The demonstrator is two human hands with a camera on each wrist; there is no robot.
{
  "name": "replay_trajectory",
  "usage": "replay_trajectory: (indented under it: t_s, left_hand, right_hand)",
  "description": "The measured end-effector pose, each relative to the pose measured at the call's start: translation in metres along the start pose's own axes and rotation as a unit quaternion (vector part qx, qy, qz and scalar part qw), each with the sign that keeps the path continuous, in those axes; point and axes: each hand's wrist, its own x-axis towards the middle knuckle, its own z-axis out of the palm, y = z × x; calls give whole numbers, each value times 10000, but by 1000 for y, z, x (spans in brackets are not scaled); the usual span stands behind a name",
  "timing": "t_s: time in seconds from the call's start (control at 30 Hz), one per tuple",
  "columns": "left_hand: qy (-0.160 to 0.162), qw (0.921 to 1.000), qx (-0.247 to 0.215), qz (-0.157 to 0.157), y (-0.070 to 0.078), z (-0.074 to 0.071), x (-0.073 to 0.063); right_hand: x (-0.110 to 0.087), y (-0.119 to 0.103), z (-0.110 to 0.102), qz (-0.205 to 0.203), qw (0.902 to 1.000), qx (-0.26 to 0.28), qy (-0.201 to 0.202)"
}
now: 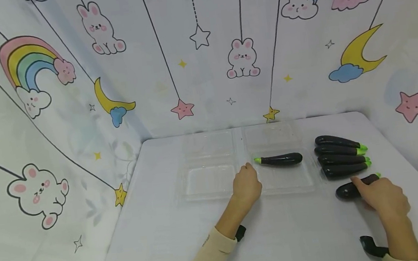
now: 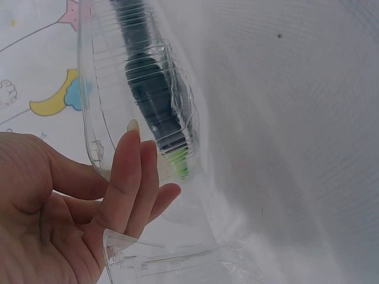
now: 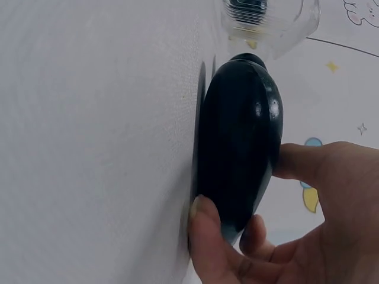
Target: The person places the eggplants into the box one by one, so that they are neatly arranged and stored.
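My right hand (image 1: 386, 199) grips a dark, glossy eggplant (image 1: 347, 191) with a green stem, at the right of the table. In the right wrist view, the thumb and fingers hold this eggplant (image 3: 240, 136) from both sides, close to the white surface. My left hand (image 1: 247, 184) pinches the left rim of the right clear plastic box (image 1: 287, 185). One eggplant (image 1: 282, 160) lies crosswise inside that box, its green stem toward the left. In the left wrist view, the fingers lie along the outside of the box's ribbed wall, and the eggplant (image 2: 157, 97) shows through it.
A second clear plastic box (image 1: 211, 185) stands at the left, beside the first. Both have raised clear parts at the back. Several eggplants (image 1: 342, 160) lie in a row right of the boxes, stems to the right. A patterned cloth (image 1: 207, 75) hangs behind the white table (image 1: 159, 238).
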Motion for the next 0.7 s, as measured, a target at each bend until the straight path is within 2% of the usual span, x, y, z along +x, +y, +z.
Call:
replay_trajectory:
  t_s: [0.23, 0.7]
  left_hand:
    - [7, 10000, 62, 47, -1, 0, 0]
    - [80, 9999, 2, 120, -2, 2, 0]
  right_hand:
    - [6, 2, -1, -504, 9986, -3, 157]
    - [7, 4, -5, -426, 9988, 259, 3]
